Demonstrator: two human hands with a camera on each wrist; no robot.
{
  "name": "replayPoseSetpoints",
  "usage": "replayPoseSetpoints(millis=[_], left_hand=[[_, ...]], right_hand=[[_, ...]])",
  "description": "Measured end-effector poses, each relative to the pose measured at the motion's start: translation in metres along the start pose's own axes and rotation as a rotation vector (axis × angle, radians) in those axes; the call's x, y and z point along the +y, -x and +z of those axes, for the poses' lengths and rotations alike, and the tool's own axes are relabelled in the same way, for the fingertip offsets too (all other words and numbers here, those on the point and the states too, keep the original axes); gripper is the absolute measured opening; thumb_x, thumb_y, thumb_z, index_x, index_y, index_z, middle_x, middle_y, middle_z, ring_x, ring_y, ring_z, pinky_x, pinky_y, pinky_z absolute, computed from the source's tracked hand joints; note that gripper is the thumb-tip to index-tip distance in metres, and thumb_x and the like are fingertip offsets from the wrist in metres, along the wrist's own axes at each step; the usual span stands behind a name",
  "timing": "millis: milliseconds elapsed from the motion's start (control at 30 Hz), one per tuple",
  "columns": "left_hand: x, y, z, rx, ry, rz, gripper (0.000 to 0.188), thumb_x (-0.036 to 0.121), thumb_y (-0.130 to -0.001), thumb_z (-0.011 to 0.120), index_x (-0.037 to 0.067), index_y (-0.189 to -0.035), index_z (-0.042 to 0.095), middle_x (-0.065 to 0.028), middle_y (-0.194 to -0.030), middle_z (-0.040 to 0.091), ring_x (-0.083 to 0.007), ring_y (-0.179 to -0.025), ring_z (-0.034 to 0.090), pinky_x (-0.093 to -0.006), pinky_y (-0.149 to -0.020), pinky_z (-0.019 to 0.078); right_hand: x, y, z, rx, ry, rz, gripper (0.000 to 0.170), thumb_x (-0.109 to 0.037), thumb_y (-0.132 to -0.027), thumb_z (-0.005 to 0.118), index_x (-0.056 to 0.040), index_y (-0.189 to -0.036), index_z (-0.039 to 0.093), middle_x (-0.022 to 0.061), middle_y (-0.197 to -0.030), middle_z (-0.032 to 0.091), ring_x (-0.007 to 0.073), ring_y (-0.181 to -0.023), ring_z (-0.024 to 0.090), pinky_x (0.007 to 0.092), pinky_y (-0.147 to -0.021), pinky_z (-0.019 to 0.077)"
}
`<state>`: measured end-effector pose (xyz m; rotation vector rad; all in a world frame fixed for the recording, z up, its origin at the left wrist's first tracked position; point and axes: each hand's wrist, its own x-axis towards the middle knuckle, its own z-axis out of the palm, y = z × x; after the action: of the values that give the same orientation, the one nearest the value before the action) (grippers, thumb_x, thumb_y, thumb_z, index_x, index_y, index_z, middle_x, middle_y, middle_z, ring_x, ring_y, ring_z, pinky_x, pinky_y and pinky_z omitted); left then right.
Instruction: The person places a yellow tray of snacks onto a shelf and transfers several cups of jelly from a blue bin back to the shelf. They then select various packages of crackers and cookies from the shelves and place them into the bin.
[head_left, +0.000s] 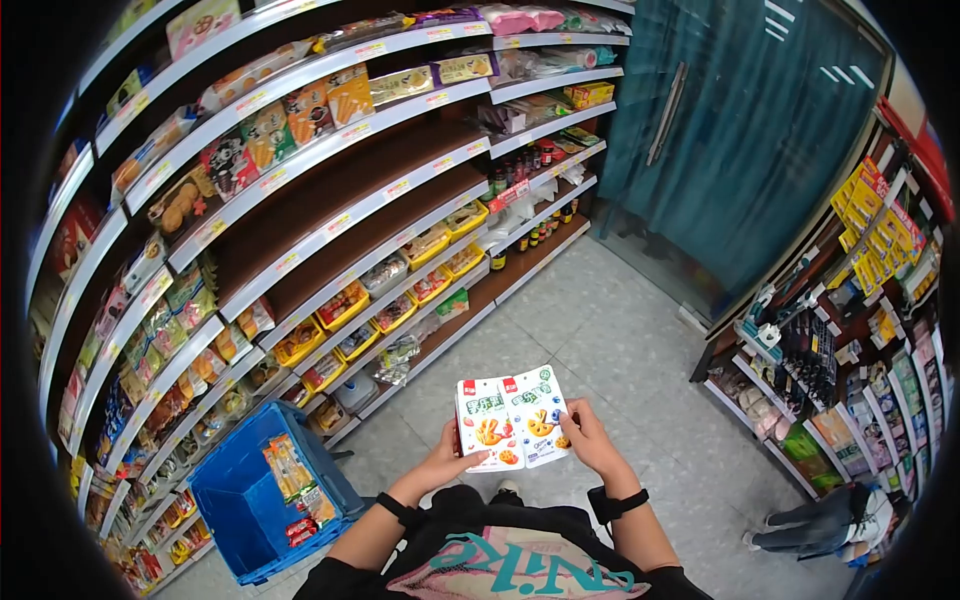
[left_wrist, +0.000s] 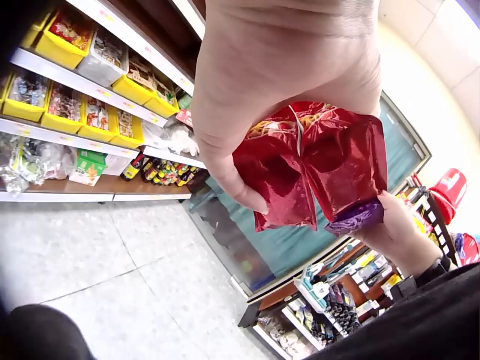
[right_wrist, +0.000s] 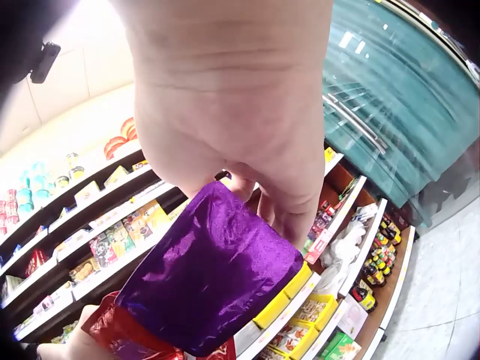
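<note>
In the head view, my left hand [head_left: 447, 461] grips a white snack packet [head_left: 488, 430] with strawberries and biscuits printed on its front. My right hand [head_left: 590, 438] pinches the side of a matching blueberry snack packet [head_left: 542, 425]. The packets stand side by side, fronts facing up at me. The left wrist view shows red foil pouches [left_wrist: 281, 176] under my left hand, thumb along one side, and a strip of purple foil at their end. From the right wrist, the shiny purple back [right_wrist: 214, 270] of the blueberry packet hangs below my fingers.
A blue basket [head_left: 345, 478] with several snack packets [head_left: 290, 470] inside stands at lower left. Shelves [head_left: 330, 225] of packaged snacks and yellow bins [head_left: 342, 303] line the left side. A teal-covered glass door [head_left: 740, 130] is ahead. At lower right, another person [head_left: 820, 530] stands beside a shelf.
</note>
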<state>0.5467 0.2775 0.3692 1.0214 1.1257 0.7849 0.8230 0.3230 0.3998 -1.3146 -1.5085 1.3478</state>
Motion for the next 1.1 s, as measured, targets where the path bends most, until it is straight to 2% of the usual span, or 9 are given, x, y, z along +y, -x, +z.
replayPoseSetpoints(millis=[100, 267, 367, 567, 633, 733, 833, 1000, 1100], left_hand=[[-0.012, 0.03, -0.016, 0.025, 0.021, 0.011, 0.095, 0.025, -0.08, 0.075, -0.005, -0.141, 0.009, -0.0203, -0.134, 0.039, -0.0259, -0.124, 0.044, -0.0369, -0.102, 0.0384], [-0.036, 0.096, -0.051, 0.106, 0.046, 0.007, 0.094, 0.027, -0.08, 0.075, -0.004, -0.141, 0.011, -0.0209, -0.136, 0.037, -0.0275, -0.125, 0.042, -0.0377, -0.104, 0.036], [-0.053, 0.139, -0.076, 0.12, 0.048, -0.017, 0.096, 0.027, -0.08, 0.075, -0.006, -0.141, 0.009, -0.0243, -0.137, 0.036, -0.0297, -0.127, 0.041, -0.0391, -0.105, 0.0348], [-0.087, 0.211, -0.105, 0.142, 0.074, -0.047, 0.095, 0.028, -0.08, 0.075, -0.006, -0.14, 0.01, -0.0243, -0.137, 0.036, -0.0298, -0.126, 0.041, -0.0392, -0.104, 0.0358], [-0.097, 0.228, -0.108, 0.131, 0.081, -0.064, 0.091, 0.025, -0.08, 0.074, -0.005, -0.14, 0.012, -0.0215, -0.137, 0.037, -0.0276, -0.127, 0.04, -0.0377, -0.106, 0.0338], [-0.101, 0.249, -0.108, 0.099, 0.116, -0.086, 0.091, 0.028, -0.08, 0.074, -0.005, -0.139, 0.014, -0.0225, -0.136, 0.037, -0.0281, -0.128, 0.04, -0.0375, -0.106, 0.0329], [-0.107, 0.264, -0.105, 0.081, 0.093, -0.072, 0.091, 0.03, -0.08, 0.074, -0.006, -0.139, 0.015, -0.0233, -0.136, 0.038, -0.028, -0.128, 0.04, -0.0372, -0.106, 0.033], [-0.117, 0.287, -0.094, 0.062, 0.058, -0.032, 0.091, 0.031, -0.079, 0.074, -0.007, -0.138, 0.016, -0.0232, -0.134, 0.04, -0.0278, -0.127, 0.041, -0.0365, -0.106, 0.0336], [-0.119, 0.302, -0.085, 0.043, 0.034, -0.019, 0.095, 0.031, -0.078, 0.076, -0.007, -0.139, 0.014, -0.0237, -0.135, 0.039, -0.0288, -0.127, 0.041, -0.0373, -0.105, 0.0345]], right_hand=[[0.002, 0.009, 0.026, -0.087, 0.017, 0.009, 0.016, -0.017, -0.096, 0.049, -0.0013, -0.1, 0.046, 0.0116, -0.1, 0.056, 0.017, -0.095, 0.053, 0.0327, -0.085, 0.0453], [0.003, 0.024, 0.088, -0.204, 0.029, -0.088, 0.018, -0.017, -0.096, 0.051, -0.0001, -0.102, 0.048, 0.0134, -0.109, 0.054, 0.0186, -0.099, 0.053, 0.033, -0.084, 0.046], [-0.019, 0.045, 0.135, -0.233, 0.054, 0.0, 0.024, -0.02, -0.095, 0.054, 0.0007, -0.106, 0.05, 0.0141, -0.113, 0.052, 0.02, -0.101, 0.053, 0.0334, -0.082, 0.0471], [-0.011, 0.088, 0.199, -0.308, 0.125, 0.069, 0.032, -0.026, -0.093, 0.058, 0.0009, -0.108, 0.05, 0.0145, -0.114, 0.051, 0.0212, -0.104, 0.052, 0.0339, -0.078, 0.0486], [-0.006, 0.104, 0.212, -0.3, 0.125, 0.087, 0.032, -0.026, -0.093, 0.058, 0.0009, -0.108, 0.05, 0.0145, -0.113, 0.051, 0.0214, -0.104, 0.052, 0.0339, -0.079, 0.0484], [-0.006, 0.128, 0.221, -0.287, 0.101, 0.135, 0.033, -0.027, -0.092, 0.059, 0.0008, -0.108, 0.051, 0.0148, -0.114, 0.051, 0.0218, -0.104, 0.052, 0.0336, -0.079, 0.0479], [-0.004, 0.149, 0.225, -0.258, 0.163, 0.036, 0.034, -0.027, -0.092, 0.059, 0.0008, -0.109, 0.05, 0.0146, -0.114, 0.051, 0.0214, -0.103, 0.052, 0.0332, -0.079, 0.0477], [-0.015, 0.188, 0.227, -0.223, 0.12, 0.079, 0.036, -0.028, -0.091, 0.06, 0.0004, -0.112, 0.05, 0.0127, -0.109, 0.053, 0.0199, -0.1, 0.052, 0.0338, -0.08, 0.0467], [-0.02, 0.214, 0.225, -0.201, 0.166, 0.035, 0.036, -0.027, -0.092, 0.06, 0.0003, -0.113, 0.05, 0.0122, -0.108, 0.053, 0.0193, -0.1, 0.053, 0.034, -0.08, 0.0466]])
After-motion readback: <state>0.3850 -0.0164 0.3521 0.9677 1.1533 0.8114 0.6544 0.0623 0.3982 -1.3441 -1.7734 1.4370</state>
